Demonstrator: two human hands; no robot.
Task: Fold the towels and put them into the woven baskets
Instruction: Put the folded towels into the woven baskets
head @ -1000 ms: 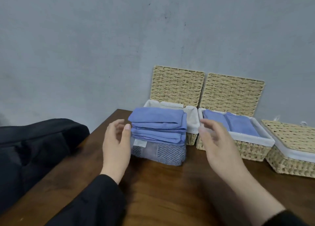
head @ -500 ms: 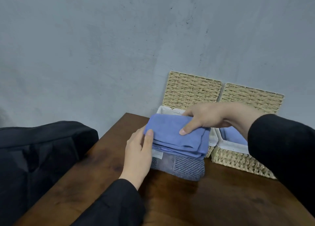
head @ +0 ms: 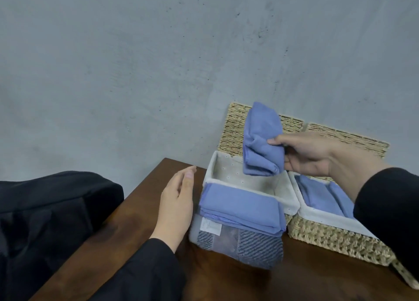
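Pinched in my right hand (head: pixel 310 157), a folded towel (head: pixel 263 142) hangs above the empty basket (head: pixel 229 171). Below it sits the stack (head: pixel 242 210), my relaxed left hand (head: pixel 176 205) beside it.

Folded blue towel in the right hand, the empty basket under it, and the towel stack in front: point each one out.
Folded blue towel (head: pixel 263 142): head view, middle of its front face.
Empty basket (head: pixel 240 184): head view, near white liner rim.
Towel stack (head: pixel 242 206): head view, top blue towel.

Dark wooden table (head: pixel 226 278), black fabric bundle (head: pixel 45 210) at left, grey wall (head: pixel 136 62) behind.
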